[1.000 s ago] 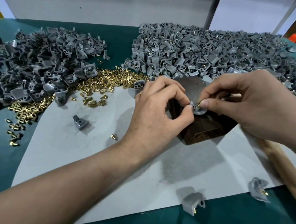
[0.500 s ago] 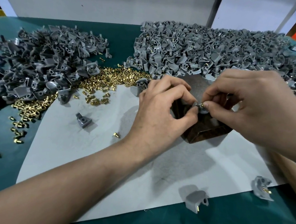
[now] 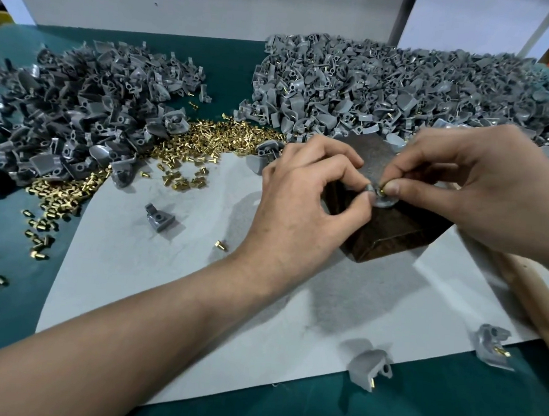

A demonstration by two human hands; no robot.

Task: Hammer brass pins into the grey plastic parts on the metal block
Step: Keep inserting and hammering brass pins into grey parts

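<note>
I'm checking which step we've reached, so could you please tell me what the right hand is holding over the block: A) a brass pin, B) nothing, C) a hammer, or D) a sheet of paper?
A: the right hand pinches a pin between thumb and forefinger, at the part that the left hand holds on the block.
</note>
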